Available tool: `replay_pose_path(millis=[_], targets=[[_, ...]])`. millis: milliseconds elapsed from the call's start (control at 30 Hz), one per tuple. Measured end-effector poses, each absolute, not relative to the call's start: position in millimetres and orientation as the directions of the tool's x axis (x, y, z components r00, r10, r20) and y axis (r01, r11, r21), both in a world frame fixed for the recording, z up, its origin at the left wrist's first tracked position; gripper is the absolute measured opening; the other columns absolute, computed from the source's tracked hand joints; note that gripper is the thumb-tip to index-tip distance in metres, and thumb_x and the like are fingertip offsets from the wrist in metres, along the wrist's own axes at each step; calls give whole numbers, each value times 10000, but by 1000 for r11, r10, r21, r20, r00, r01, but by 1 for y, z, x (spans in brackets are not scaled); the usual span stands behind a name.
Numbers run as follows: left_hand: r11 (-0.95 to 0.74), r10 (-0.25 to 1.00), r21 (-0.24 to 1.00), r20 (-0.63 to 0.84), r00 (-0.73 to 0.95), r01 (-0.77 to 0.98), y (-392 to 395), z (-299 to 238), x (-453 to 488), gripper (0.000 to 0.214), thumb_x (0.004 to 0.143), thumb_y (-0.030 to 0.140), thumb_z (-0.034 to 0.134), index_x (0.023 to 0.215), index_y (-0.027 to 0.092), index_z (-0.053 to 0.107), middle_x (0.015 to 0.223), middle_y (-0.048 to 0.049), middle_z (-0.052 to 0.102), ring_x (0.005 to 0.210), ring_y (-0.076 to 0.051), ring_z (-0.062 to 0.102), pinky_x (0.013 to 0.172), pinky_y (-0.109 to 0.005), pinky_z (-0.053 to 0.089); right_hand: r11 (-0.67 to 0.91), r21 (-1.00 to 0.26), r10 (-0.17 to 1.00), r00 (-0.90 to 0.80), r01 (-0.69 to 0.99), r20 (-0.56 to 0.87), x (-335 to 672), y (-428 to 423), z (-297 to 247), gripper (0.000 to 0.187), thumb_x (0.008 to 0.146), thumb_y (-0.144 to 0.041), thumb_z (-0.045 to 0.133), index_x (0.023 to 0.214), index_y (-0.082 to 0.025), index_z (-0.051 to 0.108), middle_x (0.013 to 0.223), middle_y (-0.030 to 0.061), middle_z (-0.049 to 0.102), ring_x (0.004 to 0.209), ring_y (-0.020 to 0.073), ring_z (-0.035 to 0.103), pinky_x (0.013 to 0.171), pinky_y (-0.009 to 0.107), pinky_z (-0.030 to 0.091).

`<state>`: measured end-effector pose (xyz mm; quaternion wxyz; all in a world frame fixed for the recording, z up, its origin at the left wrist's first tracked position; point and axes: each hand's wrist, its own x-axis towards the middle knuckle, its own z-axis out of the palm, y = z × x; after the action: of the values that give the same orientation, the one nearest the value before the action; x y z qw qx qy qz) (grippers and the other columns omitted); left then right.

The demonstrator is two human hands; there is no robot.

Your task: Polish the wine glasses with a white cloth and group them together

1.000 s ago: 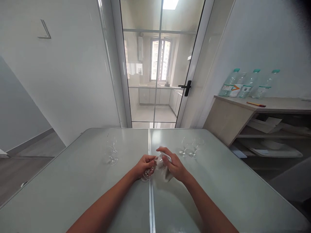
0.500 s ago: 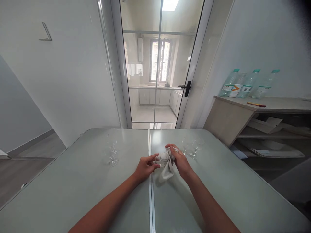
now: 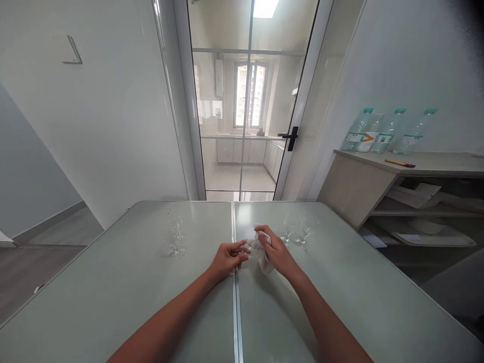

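Near the table's centre seam, my left hand is closed, its fingers pinching a clear stemmed glass. Much of that glass is hidden by the fingers and the cloth. My right hand grips a crumpled whitish cloth pressed against the glass's right side, and part of the cloth hangs below the fingers. Just beyond my right hand stand two clear stemmed glasses, a nearer one and another to its right. A further stemmed glass stands upright on the left half of the table.
The pale table has a metal seam down its middle. Right of it, a shelf unit carries several plastic bottles and a brush-like stick. A glazed door stands beyond the far edge.
My right hand has shifted and turned slightly around the glass, and the cloth has bunched closer under it, uncovering more of the glass. My left hand stays nearly in place.
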<state>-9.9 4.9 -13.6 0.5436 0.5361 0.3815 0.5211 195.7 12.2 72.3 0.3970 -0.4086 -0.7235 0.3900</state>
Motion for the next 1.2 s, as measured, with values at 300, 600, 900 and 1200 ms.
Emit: replay_pose_path(millis=[300,600,900,1200], targets=[[-18,897,968,127,424,-251,-1,-2,-16,771,688,666,772,1146,47,736,668,-85,685,378,-71,469,384,-203,311,456,-875,789,-529,163,313,195,6,78,407,1006,-551,393,1080,-239,644,940,20,653,764,183,558,754,303,445],[-215,967,970,228,116,-117,0,-11,-6,636,682,380,871,1246,135,708,962,-138,768,550,-97,540,523,-262,494,463,-834,859,-385,301,338,192,12,67,363,1015,-520,376,1179,-279,592,958,21,668,778,201,570,758,327,460],[-21,963,967,88,257,-252,1,-11,-11,650,667,425,878,1201,87,723,865,-131,759,426,-80,521,407,-218,379,514,-806,781,-548,293,299,193,6,78,382,1017,-541,359,1092,-254,600,820,-9,614,684,169,528,724,316,465],[-71,945,973,136,296,-220,4,-11,-12,672,732,522,812,1221,73,710,815,-123,740,407,-69,499,396,-206,353,464,-845,843,-428,268,327,192,10,68,339,1021,-504,359,1174,-279,562,852,4,622,743,198,559,751,335,468]])
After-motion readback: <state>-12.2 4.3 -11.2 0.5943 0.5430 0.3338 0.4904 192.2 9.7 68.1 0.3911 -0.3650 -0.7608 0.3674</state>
